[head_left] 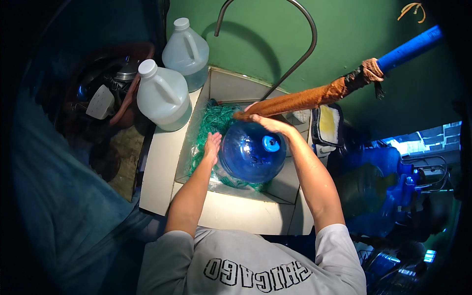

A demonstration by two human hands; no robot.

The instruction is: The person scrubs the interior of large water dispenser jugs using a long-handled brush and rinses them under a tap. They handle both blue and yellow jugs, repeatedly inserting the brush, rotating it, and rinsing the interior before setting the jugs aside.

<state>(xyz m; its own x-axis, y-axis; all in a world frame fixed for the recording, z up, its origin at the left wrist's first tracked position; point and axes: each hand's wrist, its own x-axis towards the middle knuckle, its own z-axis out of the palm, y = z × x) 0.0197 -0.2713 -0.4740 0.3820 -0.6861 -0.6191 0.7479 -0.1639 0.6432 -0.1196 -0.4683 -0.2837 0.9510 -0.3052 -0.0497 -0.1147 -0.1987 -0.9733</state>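
Observation:
A large round blue water jug (251, 162) with a light-blue neck stands in a small tiled basin (236, 192), on top of tangled green netting (219, 118). My left hand (212, 146) is at the jug's left side, fingers stretched out and holding nothing. At the far side of the jug is my right hand (269, 123), fingers extended and partly covered by a brown cloth sleeve (300, 98). The sleeve is tied to the end of a blue pipe (408, 49) and ends beside that hand. Whether the right fingers touch the sleeve is hard to tell.
Two translucent jugs with white caps, a near one (164, 98) and a far one (186, 54), stand on the left ledge. A curved metal faucet (314, 37) arches above. A yellow-and-black sponge pad (328, 125) lies at right. Blue containers (378, 167) stand beyond; a reddish tub (123, 110) holds kitchenware.

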